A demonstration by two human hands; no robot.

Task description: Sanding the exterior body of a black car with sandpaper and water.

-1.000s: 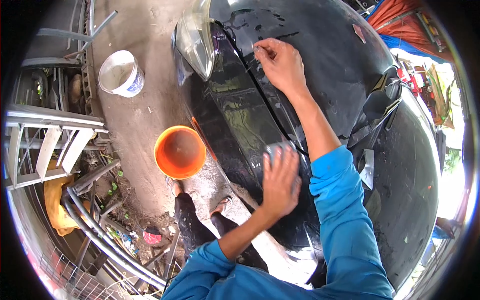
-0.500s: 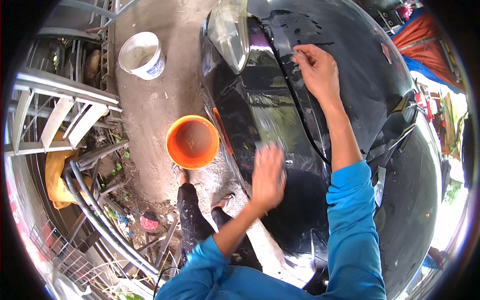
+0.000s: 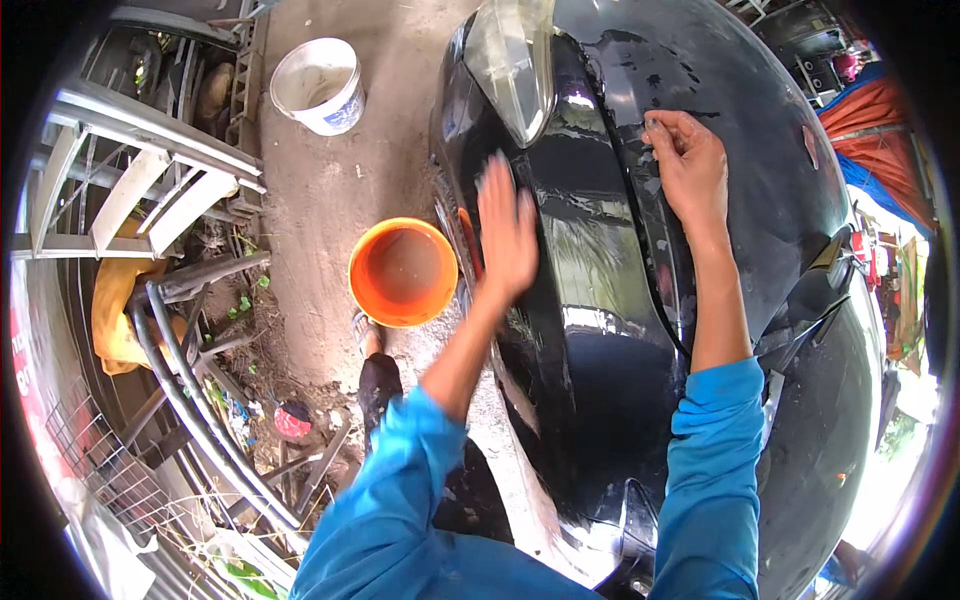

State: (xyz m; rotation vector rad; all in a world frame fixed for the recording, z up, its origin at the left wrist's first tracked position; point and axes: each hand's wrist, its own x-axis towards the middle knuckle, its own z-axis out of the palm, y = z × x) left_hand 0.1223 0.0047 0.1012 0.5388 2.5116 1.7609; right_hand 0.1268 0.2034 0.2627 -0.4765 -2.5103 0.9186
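My left hand (image 3: 508, 235) is spread with its fingers stretched out, over the dark side of a black car body (image 3: 610, 400), just below the clear headlight (image 3: 512, 75). Motion smears its fingertips, and whether anything lies under the palm is hidden. Farther right, my right hand (image 3: 693, 172) is at the wet hood (image 3: 740, 90), thumb and fingertips pinched together. What they hold, if anything, is too small to name. A dark seam (image 3: 640, 210) runs between the two hands, along the hood's edge. Light reflects off the wet glossy panel (image 3: 590, 245).
An orange bucket (image 3: 452, 270) of murky water stands on the ground left of the car. Beyond it is a white bucket (image 3: 345, 118). Metal frames (image 3: 165, 140) and a yellow cloth (image 3: 115, 310) line the left side. A side mirror (image 3: 815, 275) juts out at the right.
My left hand has swept forward and left along the car's side, toward the headlight. My right hand keeps its pinched pose at the hood. The whole view has shifted slightly.
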